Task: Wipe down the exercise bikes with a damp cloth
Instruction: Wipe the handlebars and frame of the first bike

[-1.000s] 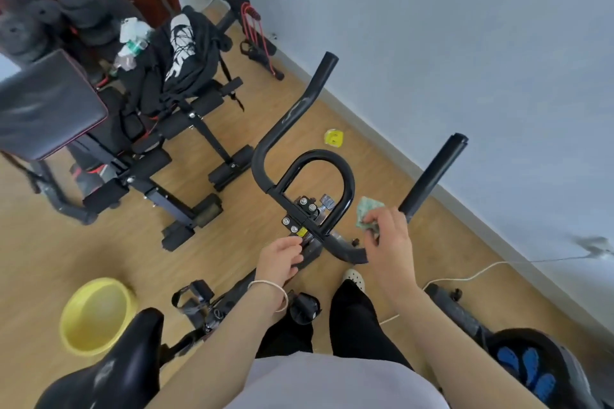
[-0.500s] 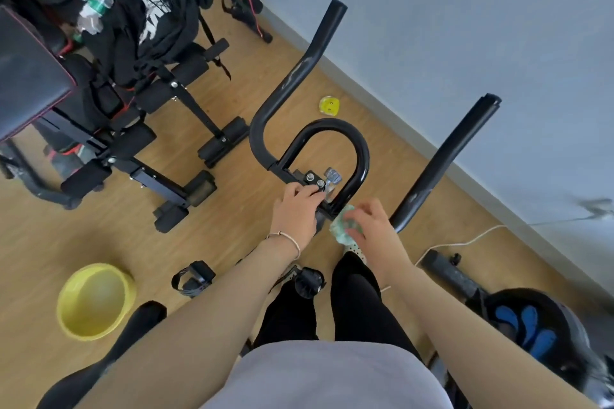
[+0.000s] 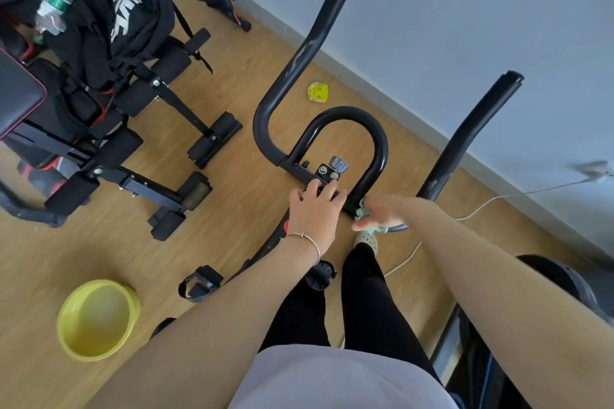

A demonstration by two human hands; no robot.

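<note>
The exercise bike's black handlebar fills the middle of the view, with an inner loop and two long grips reaching away from me. My left hand rests on the handlebar's central clamp, fingers curled over the bar below the bolts. My right hand, blurred by motion, holds a pale green cloth against the bar's right side, beside the loop's base. Most of the cloth is hidden under the hand.
A yellow basin sits on the wood floor at lower left. A black weight bench draped with dark clothing and a plastic bottle stands at left. A white cable runs along the floor by the grey wall. A small yellow object lies near the baseboard.
My left hand moved up from the stem onto the handlebar clamp. My right hand carried the cloth along the right side of the bar. The view shifted closer over the handlebar.
</note>
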